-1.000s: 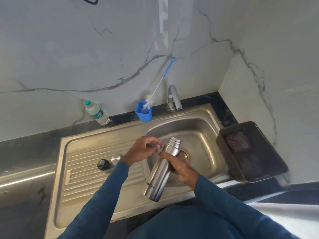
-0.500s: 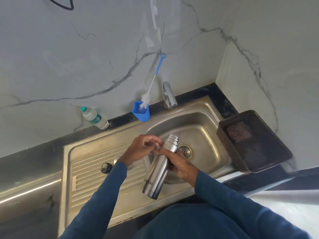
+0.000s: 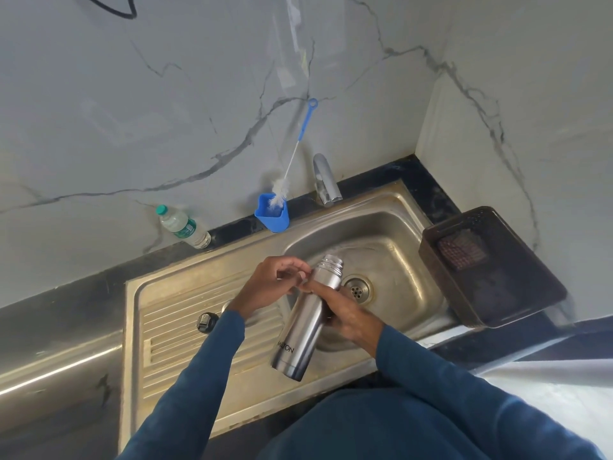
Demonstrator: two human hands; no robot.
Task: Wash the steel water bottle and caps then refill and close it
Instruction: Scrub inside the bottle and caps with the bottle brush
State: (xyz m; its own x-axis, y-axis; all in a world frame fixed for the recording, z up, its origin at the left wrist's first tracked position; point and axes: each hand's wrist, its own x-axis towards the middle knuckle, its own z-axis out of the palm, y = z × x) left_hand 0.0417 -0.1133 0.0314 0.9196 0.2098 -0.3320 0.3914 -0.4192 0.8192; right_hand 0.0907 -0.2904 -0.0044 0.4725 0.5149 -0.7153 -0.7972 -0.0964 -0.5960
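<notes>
Over sink (image 3: 414, 227), bottle (image 3: 298, 327) between hands (image 3: 345, 313).

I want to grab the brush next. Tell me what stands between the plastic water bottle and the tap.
In the head view, only the blue cup stands between the plastic bottle and the tap, holding the bottle brush upright against the wall.

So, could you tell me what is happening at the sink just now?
A person in blue sleeves holds an uncapped steel water bottle tilted over the steel sink. The right hand grips its body, while the left hand has its fingers curled by the threaded neck. A black cap lies on the ribbed drainboard, and a blue-handled bottle brush stands in a blue cup beside the chrome tap. No water is visibly running.
</notes>
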